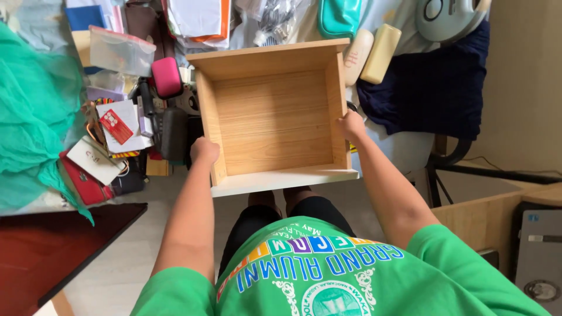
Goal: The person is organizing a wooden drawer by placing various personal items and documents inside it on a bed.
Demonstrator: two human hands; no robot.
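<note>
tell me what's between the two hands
In the head view, the empty wooden drawer lies between the left hand and right hand, each gripping a side wall.

— What were the hands on?

— An empty, open-topped drawer of light wood with a white front panel [275, 120]. The left hand [204, 150] gripped its left wall near the front, and the right hand [351, 125] clasped the right wall.

— What lay around it?

— On the left, a heap of clutter: a pink rounded zip case [167, 76], a clear plastic lidded box [120, 51], a red flat wallet [84, 183] and a spread of green netted fabric [32, 117]. Behind the drawer lay two cream cylindrical cushions [370, 54] beside a dark navy cloth [430, 93].
</note>
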